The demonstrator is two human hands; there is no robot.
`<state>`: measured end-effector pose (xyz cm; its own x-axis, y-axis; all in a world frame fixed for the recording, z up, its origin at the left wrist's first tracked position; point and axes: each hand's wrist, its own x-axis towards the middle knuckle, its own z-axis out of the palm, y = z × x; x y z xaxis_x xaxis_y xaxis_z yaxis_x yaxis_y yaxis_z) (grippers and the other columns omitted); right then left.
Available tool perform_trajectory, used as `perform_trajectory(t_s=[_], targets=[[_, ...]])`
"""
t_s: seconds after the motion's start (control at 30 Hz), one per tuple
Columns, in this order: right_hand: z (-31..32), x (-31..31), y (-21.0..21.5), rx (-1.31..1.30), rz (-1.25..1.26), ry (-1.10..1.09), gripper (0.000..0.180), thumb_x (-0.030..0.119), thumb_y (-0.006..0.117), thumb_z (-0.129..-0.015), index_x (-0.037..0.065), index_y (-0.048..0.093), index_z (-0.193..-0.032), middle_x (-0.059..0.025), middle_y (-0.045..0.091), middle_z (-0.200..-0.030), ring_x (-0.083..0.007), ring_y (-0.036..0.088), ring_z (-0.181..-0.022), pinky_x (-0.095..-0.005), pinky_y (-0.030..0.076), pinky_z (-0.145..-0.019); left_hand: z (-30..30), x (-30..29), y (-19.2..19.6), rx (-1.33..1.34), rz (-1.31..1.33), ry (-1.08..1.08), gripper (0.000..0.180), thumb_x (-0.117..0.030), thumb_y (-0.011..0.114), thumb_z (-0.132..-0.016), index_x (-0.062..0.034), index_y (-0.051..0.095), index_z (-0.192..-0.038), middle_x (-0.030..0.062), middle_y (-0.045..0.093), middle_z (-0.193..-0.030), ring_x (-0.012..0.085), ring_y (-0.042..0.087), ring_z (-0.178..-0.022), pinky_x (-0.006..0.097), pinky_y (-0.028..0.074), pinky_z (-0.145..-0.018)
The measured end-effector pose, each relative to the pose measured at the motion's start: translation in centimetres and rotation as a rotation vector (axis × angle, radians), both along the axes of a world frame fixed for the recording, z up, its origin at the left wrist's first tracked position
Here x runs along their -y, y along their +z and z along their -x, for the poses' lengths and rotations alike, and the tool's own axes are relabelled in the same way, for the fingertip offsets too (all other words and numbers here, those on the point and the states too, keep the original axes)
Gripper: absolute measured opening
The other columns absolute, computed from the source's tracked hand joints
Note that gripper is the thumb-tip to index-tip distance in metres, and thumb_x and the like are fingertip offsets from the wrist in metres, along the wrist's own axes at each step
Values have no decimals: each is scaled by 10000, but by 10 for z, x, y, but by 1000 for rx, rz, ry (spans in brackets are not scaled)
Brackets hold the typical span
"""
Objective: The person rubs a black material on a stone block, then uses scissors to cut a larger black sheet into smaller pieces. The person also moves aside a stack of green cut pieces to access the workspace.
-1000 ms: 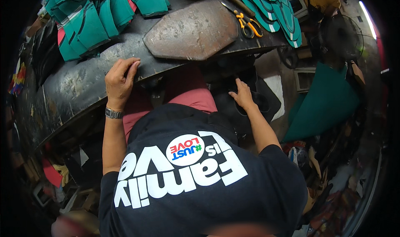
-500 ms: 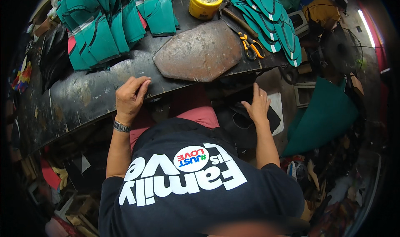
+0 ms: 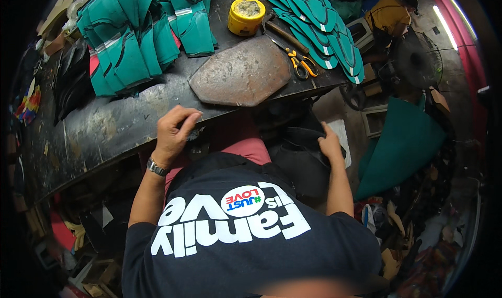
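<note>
My left hand (image 3: 175, 133) is raised over the front edge of the black worktable (image 3: 117, 133), with its fingers curled and nothing visible in them. A metal-banded watch is on that wrist. Below the table's edge, my right hand (image 3: 332, 145) grips the rim of a black, flexible sheet-like piece (image 3: 303, 162) beside my lap; part of its grip is hidden. A heavy, worn brown slab (image 3: 243, 73) with angled corners lies on the table ahead of my hands. Right of it rest orange-and-black handled scissors (image 3: 302, 65) and a wooden-handled hammer (image 3: 286, 37).
Stacked teal cut pieces (image 3: 123, 52) cover the far left, more teal pieces (image 3: 319, 28) the far right. A yellow tub (image 3: 246, 18) stands between them. Black pieces (image 3: 72, 83) hang at the left. Teal sheet (image 3: 400, 146) and a fan (image 3: 418, 60) are at the right.
My right hand has moved down and closed from spread fingers onto the black piece, whose edge is now lifted. My left hand has shifted slightly right and down. The view has turned slightly.
</note>
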<state>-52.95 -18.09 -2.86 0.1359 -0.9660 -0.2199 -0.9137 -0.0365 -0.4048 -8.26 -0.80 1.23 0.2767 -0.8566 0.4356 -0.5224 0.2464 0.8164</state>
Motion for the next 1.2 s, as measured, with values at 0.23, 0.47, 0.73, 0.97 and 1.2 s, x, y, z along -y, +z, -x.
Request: perform_trajectory(t_s=[0.23,0.47,0.73,0.97,1.2], targets=[[-73,-15,166,465,463,318,753,-77,499,-732,70,529,-1470,-138,636,-1391,-176,635,-1018,-287,483,-953,48,15,51,-67,-18,-451,218,-106,753,-891,-42,751,-1099,106,678,-1064,210,652,-950,306,510,-837],[-215,-55,193,650,732,742,749,-74,580,-765,81,491,-1493,-193,594,-1414,-308,689,-1109,-357,554,-902,48,15,71,-563,-3,-609,689,-359,768,-893,2,528,-1428,130,606,-1321,222,570,-1217,341,431,-1063],[-315,-70,125,1160,-319,992,879,-59,594,-923,155,134,-1641,-181,504,-1461,-256,575,-1287,-367,483,-1045,-42,-15,19,-1053,-149,-68,217,-186,703,-972,-18,694,-1108,31,729,-965,101,694,-767,267,566,-674],[-273,-22,91,708,321,688,870,64,713,-888,156,246,-1617,-200,599,-1334,-282,609,-1222,-407,482,-1041,-84,-37,-26,-1032,-104,81,226,-120,723,-936,-24,685,-1137,25,732,-1027,90,684,-860,249,551,-775],[-244,-26,42,698,212,590,907,165,799,-835,103,302,-1591,-217,646,-1240,-260,639,-1082,-391,499,-969,-87,-45,-26,-1001,-119,24,298,-67,735,-912,-6,657,-1193,38,730,-1053,100,689,-910,267,557,-817]])
